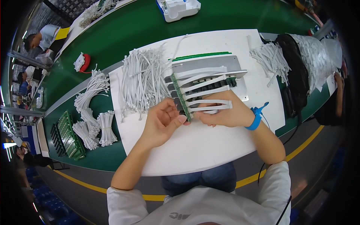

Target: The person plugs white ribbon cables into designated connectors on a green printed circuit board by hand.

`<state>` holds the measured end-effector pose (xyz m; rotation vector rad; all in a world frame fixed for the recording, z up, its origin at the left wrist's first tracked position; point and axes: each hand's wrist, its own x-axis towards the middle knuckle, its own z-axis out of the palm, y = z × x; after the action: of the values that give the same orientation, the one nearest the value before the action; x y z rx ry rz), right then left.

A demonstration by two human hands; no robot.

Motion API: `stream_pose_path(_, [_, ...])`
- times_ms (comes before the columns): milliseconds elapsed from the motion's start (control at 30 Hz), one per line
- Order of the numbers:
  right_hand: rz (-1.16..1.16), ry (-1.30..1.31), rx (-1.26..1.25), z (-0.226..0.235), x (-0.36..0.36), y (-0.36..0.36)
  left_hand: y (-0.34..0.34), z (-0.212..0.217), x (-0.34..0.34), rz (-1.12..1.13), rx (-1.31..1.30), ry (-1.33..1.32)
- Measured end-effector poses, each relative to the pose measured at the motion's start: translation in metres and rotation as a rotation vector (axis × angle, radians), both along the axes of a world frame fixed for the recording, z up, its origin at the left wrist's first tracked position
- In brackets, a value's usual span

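Observation:
My left hand (160, 123) is closed on the lower end of a narrow green circuit board (180, 95), which stands tilted above the white work surface. Dark connectors line the board's left side. From its right side several flat white cables (208, 85) stick out to the right. My right hand (231, 112) is curled beside the board's lower end, beneath the lowest cables. Something white shows between its fingers, too covered to make out. Behind the board lies a grey metal fixture (204, 63) with a dark row of parts and a green strip.
Loose white cables (144, 80) are heaped left of the board, more white pieces (270, 60) at right. Tied cable bundles (107, 128) and stacked green boards (70, 135) lie far left. A black bag (294, 71) sits right. A blue wrist strap (256, 119) trails a cord.

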<state>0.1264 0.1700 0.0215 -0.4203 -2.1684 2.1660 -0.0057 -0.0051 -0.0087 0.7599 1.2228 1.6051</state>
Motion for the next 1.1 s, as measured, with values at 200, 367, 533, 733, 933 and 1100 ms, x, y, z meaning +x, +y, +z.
stream_pose_path(200, [0.027,0.035,0.072,0.009,-0.002,-0.003,-0.006,0.007,0.0,-0.085,-0.094,0.232])
stream_pose_path(367, [0.056,-0.028,-0.029,0.013,0.0,-0.001,-0.005,0.009,0.003,-0.148,-0.099,0.176])
stream_pose_path(533, [0.092,-0.024,-0.051,0.007,-0.004,0.001,-0.007,0.003,0.003,-0.149,-0.096,0.172])
stream_pose_path(733, [0.074,-0.106,-0.205,0.012,-0.001,-0.002,-0.01,0.001,0.009,-0.142,-0.032,0.053])
stream_pose_path(933, [0.083,-0.154,-0.229,0.01,0.001,-0.001,-0.01,-0.004,0.008,-0.153,-0.006,0.037])
stream_pose_path(1100, [0.1,-0.12,-0.159,0.012,-0.001,0.0,-0.01,0.001,0.011,-0.142,-0.055,0.023])
